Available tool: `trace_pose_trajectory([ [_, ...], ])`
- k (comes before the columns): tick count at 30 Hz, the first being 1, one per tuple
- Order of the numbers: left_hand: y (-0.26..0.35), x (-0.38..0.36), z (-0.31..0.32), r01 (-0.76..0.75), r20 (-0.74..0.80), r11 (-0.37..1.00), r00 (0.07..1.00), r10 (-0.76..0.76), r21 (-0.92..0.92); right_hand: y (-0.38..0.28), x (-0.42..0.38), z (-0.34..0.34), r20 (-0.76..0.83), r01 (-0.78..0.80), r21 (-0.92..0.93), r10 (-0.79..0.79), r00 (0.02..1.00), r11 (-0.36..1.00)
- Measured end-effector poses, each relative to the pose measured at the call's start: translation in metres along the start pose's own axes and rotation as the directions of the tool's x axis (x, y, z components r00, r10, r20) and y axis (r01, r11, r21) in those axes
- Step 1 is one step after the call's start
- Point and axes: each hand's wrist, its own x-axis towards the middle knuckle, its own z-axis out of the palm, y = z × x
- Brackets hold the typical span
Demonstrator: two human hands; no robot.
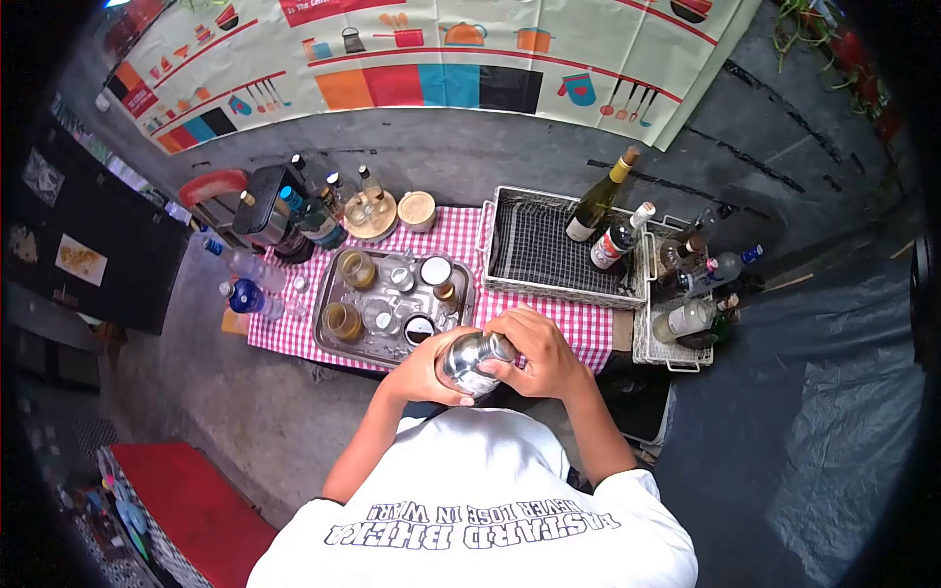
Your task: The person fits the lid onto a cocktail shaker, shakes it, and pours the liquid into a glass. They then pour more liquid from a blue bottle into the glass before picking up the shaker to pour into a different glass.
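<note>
Both of my hands are on a silver metal cocktail shaker, held tilted in front of my white shirt at the table's front edge. My left hand wraps round its body. The fingers of my right hand close on its narrower capped end. Just beyond sits a brown metal tray with a wet-looking surface. On it stand two containers of yellowish-brown liquid, a rear jar and a front jar, plus a container with something white, a dark-filled container and clear glassware.
A pink checked cloth covers the table. Right of the tray, a wire basket holds two bottles, with a smaller bottle-filled basket beside it. More bottles and a dark appliance stand at the back left. Blue bottle at left edge.
</note>
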Motion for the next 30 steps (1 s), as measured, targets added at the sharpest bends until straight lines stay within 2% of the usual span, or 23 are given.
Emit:
trace_pose_trajectory([
  [3,0.0,0.003,0.001,0.005,0.024,1.0,1.0,-0.005,-0.019,0.006,-0.001,0.001,-0.036,0.021,0.038,-0.019,0.999,0.999],
  [4,0.003,0.003,0.006,-0.005,-0.04,0.997,0.999,0.007,0.071,0.01,-0.001,0.001,-0.058,0.034,0.02,-0.033,0.998,0.999],
  [5,0.009,0.003,0.011,-0.002,-0.051,0.998,0.999,0.006,0.07,0.016,0.0,0.0,-0.05,0.038,0.028,-0.037,0.998,0.999],
  [7,0.027,0.005,0.026,-0.01,-0.221,0.861,0.965,0.142,0.509,0.026,0.004,-0.003,-0.15,0.162,-0.062,-0.17,0.974,0.985],
  [8,0.029,0.007,0.033,-0.026,-0.274,0.824,0.937,0.218,0.566,0.022,0.007,-0.008,-0.119,0.121,-0.111,-0.134,0.984,0.986],
  [9,0.03,0.009,0.037,0.011,-0.305,0.794,0.926,0.222,0.608,0.025,0.007,-0.005,-0.134,0.082,-0.136,-0.1,0.986,0.987],
  [12,0.028,0.009,0.042,0.038,-0.337,0.805,0.919,0.204,0.591,0.027,0.007,-0.004,-0.135,0.072,-0.146,-0.092,0.987,0.987],
  [14,0.027,0.009,0.041,-0.044,-0.276,0.848,0.936,0.22,0.528,0.031,0.005,-0.006,-0.132,0.151,-0.202,-0.18,0.975,0.968],
  [15,0.026,0.009,0.04,-0.041,-0.28,0.849,0.935,0.219,0.527,0.03,0.006,-0.005,-0.129,0.153,-0.2,-0.181,0.975,0.968],
  [17,0.025,0.01,0.037,-0.067,-0.21,0.911,0.964,0.165,0.408,0.022,0.01,-0.006,-0.167,0.202,-0.22,-0.241,0.956,0.954],
  [19,0.02,0.012,0.034,-0.062,-0.187,0.935,0.973,0.134,0.349,0.017,0.011,-0.013,-0.113,0.194,-0.235,-0.225,0.968,0.953],
  [21,0.016,0.014,0.032,-0.011,-0.138,0.987,0.99,0.034,0.163,0.015,0.014,-0.013,-0.11,0.223,-0.239,-0.254,0.961,0.945],
  [22,0.015,0.014,0.031,-0.015,-0.138,0.987,0.99,0.038,0.161,0.014,0.015,-0.014,-0.107,0.224,-0.242,-0.255,0.961,0.944],
  [24,0.015,0.017,0.028,-0.025,-0.069,0.999,0.997,0.027,0.03,0.013,0.018,-0.017,-0.113,0.272,-0.198,-0.298,0.948,0.942],
  [25,0.004,0.016,0.025,0.063,0.071,0.983,0.996,-0.052,-0.175,0.009,0.021,-0.019,-0.111,0.274,-0.203,-0.3,0.948,0.94],
  [27,-0.004,0.018,0.032,-0.006,0.122,0.956,0.991,0.044,-0.294,-0.002,0.028,-0.024,-0.044,0.342,-0.081,-0.346,0.937,0.936],
  [28,0.001,0.018,0.029,-0.069,0.11,0.97,0.989,0.097,-0.234,-0.003,0.029,-0.026,-0.032,0.338,-0.073,-0.34,0.94,0.939],
  [30,0.014,0.022,0.02,-0.064,0.109,0.983,0.991,0.084,-0.169,0.0,0.034,-0.029,-0.052,0.326,-0.075,-0.33,0.942,0.942],
])
